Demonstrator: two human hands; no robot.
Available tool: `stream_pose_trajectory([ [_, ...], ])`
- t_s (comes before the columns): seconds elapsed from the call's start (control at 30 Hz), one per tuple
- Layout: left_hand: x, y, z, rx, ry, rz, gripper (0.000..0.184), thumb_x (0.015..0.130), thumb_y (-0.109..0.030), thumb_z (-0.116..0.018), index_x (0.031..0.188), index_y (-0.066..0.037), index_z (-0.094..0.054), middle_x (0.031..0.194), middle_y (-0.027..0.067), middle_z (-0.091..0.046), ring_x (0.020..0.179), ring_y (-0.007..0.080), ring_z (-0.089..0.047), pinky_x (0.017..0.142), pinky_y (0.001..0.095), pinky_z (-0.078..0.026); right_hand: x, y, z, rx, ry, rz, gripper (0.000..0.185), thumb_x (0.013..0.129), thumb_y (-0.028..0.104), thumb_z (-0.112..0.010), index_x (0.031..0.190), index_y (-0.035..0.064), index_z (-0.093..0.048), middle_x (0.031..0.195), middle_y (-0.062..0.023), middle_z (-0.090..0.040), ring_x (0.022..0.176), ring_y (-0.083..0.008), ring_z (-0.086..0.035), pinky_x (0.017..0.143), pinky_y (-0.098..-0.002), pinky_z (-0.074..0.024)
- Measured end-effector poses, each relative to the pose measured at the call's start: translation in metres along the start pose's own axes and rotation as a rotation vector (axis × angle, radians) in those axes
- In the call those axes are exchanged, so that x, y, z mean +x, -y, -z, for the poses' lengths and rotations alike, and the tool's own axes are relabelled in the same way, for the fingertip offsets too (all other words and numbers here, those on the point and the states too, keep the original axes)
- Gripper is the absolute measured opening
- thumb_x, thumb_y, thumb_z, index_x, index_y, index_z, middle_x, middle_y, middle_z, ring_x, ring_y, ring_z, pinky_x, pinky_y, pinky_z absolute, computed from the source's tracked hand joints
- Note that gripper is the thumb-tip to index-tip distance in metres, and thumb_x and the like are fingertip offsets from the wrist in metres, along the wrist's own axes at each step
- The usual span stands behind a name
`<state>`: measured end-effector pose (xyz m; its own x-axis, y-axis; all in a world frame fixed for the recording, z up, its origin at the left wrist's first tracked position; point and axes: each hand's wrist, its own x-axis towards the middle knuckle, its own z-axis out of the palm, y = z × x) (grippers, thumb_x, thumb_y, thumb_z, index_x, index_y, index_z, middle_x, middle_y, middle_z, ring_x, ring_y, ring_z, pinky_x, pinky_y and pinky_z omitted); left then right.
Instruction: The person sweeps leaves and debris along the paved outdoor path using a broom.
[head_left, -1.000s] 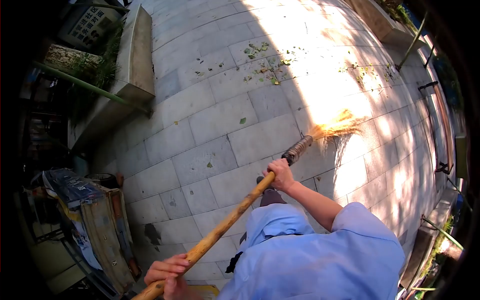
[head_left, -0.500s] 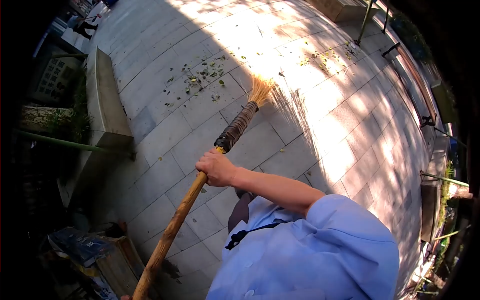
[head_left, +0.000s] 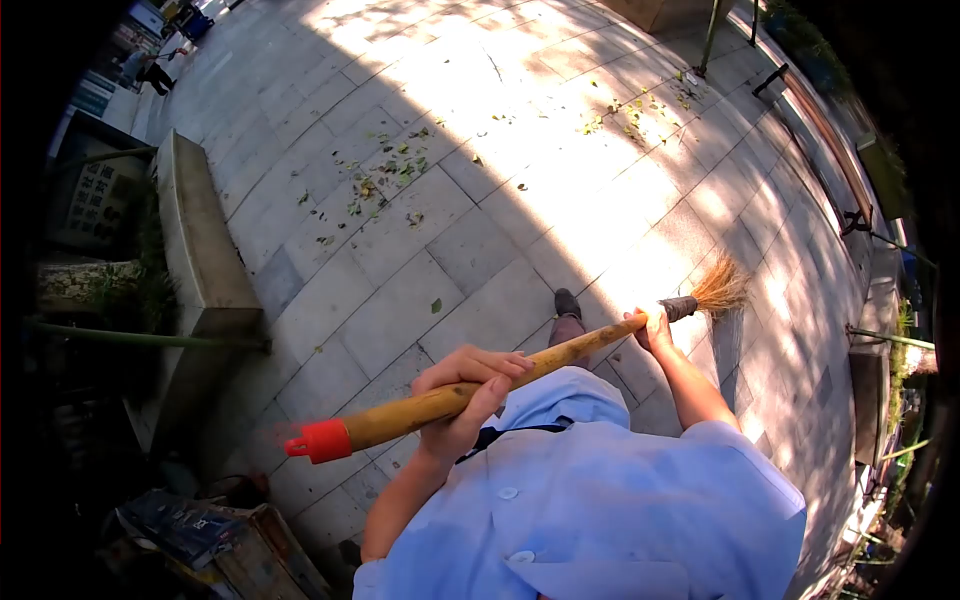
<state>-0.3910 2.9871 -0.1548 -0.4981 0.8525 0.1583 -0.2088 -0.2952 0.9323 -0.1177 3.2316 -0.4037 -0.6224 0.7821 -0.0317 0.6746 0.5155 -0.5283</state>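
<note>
Broom point(head_left: 590, 343) slants across mid-frame, red cap point(head_left: 320, 440) at lower left, bristles point(head_left: 722, 286) right of center over sunlit paving point(head_left: 590, 215). Left hand point(head_left: 466, 392) curled round the handle near the cap, fingers bent over it, thumb under. Right hand point(head_left: 654, 330) closed on the handle just beside the dark binding point(head_left: 680, 308). Scattered leaves point(head_left: 392, 172) upper middle. Shoe point(head_left: 567, 303) near center. Another person point(head_left: 150, 72) upper left.

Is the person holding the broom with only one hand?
No, the left hand grips the handle toward its red end, and the right hand grips it nearer the bristles.
</note>
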Motion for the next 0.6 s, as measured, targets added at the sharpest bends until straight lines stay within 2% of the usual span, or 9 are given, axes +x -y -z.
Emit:
stream_pose_trajectory([
  [0.1,0.025,0.018,-0.01,0.061,-0.083,0.047,0.006,0.081,0.003,-0.055,0.078,0.004,-0.059,0.084,0.0171,-0.063,0.087,0.0296,-0.065,0.089,0.048,-0.049,0.046,-0.025,-0.021,0.219,0.012,-0.064,0.022,0.073,0.015,-0.07,0.063,0.0047,-0.053,0.057,-0.0149,-0.054,0.056,-0.0314,-0.057,0.054,-0.0407,-0.043],
  [0.2,0.029,0.01,-0.008,0.167,-0.336,-0.005,0.005,0.08,0.0,-0.052,0.076,0.004,-0.053,0.079,0.0206,-0.061,0.081,0.0328,-0.064,0.087,0.0532,-0.048,0.112,0.002,-0.043,0.143,0.14,0.237,0.021,0.071,0.018,-0.071,0.064,0.0074,-0.054,0.063,-0.0124,-0.055,0.066,-0.0302,-0.057,0.063,-0.0404,-0.0425],
  [0.27,0.017,-0.009,-0.011,0.306,-0.495,-0.015,0.01,0.081,-0.007,-0.053,0.077,0.002,-0.05,0.08,0.0191,-0.058,0.079,0.0311,-0.063,0.086,0.0518,-0.049,0.146,0.031,-0.07,0.124,0.225,0.369,0.017,0.072,0.023,-0.069,0.071,0.0101,-0.057,0.072,-0.0099,-0.058,0.074,-0.0292,-0.056,0.07,-0.041,-0.0432],
  [0.33,-0.006,-0.029,-0.019,0.41,-0.634,-0.08,0.015,0.083,-0.013,-0.054,0.079,0.0,-0.048,0.08,0.0159,-0.055,0.079,0.0297,-0.062,0.086,0.0503,-0.049,0.175,0.07,-0.092,0.218,0.278,0.56,0.018,0.068,0.018,-0.069,0.07,0.0079,-0.054,0.073,-0.0101,-0.057,0.075,-0.0298,-0.056,0.069,-0.0409,-0.043],
  [0.4,-0.023,-0.054,-0.043,0.592,-0.689,-0.042,0.018,0.089,-0.018,-0.05,0.078,-0.005,-0.045,0.08,0.0093,-0.048,0.085,0.0261,-0.058,0.093,0.0463,-0.043,0.189,0.113,-0.107,0.278,0.277,0.687,0.015,0.066,0.018,-0.067,0.073,0.0093,-0.056,0.075,-0.0079,-0.057,0.08,-0.0276,-0.056,0.076,-0.0394,-0.0431],
  [0.43,-0.025,-0.056,-0.062,0.701,-0.836,-0.102,0.018,0.091,-0.018,-0.047,0.078,-0.005,-0.046,0.079,0.0082,-0.048,0.081,0.0235,-0.056,0.087,0.0429,-0.045,0.196,0.135,-0.11,0.295,0.293,0.742,0.015,0.066,0.018,-0.067,0.074,0.01,-0.057,0.075,-0.0069,-0.057,0.082,-0.027,-0.056,0.078,-0.0387,-0.0428],
  [0.5,-0.031,-0.065,-0.077,0.805,-0.732,-0.296,0.017,0.088,-0.016,-0.045,0.086,0.0,-0.05,0.081,0.0144,-0.055,0.077,0.0331,-0.063,0.076,0.0511,-0.052,0.21,0.176,-0.102,0.308,0.455,0.775,0.016,0.068,0.017,-0.065,0.084,0.0124,-0.064,0.083,-0.0046,-0.062,0.091,-0.0244,-0.056,0.086,-0.0371,-0.0406],
  [0.53,-0.03,-0.07,-0.086,0.809,-0.734,-0.3,0.017,0.088,-0.016,-0.045,0.086,0.0,-0.05,0.081,0.0144,-0.055,0.077,0.0331,-0.063,0.076,0.0511,-0.052,0.218,0.192,-0.099,0.305,0.408,0.814,0.015,0.068,0.018,-0.065,0.082,0.0125,-0.063,0.083,-0.0041,-0.062,0.091,-0.0234,-0.057,0.086,-0.0364,-0.0406],
  [0.6,-0.027,-0.085,-0.101,1.17,-0.609,-0.468,0.017,0.087,-0.016,-0.045,0.083,0.0,-0.051,0.076,0.0123,-0.052,0.072,0.0313,-0.06,0.072,0.0492,-0.051,0.22,0.218,-0.083,0.343,0.309,0.875,0.014,0.067,0.02,-0.065,0.079,0.0126,-0.063,0.082,-0.0036,-0.062,0.09,-0.022,-0.057,0.085,-0.0356,-0.0408],
])
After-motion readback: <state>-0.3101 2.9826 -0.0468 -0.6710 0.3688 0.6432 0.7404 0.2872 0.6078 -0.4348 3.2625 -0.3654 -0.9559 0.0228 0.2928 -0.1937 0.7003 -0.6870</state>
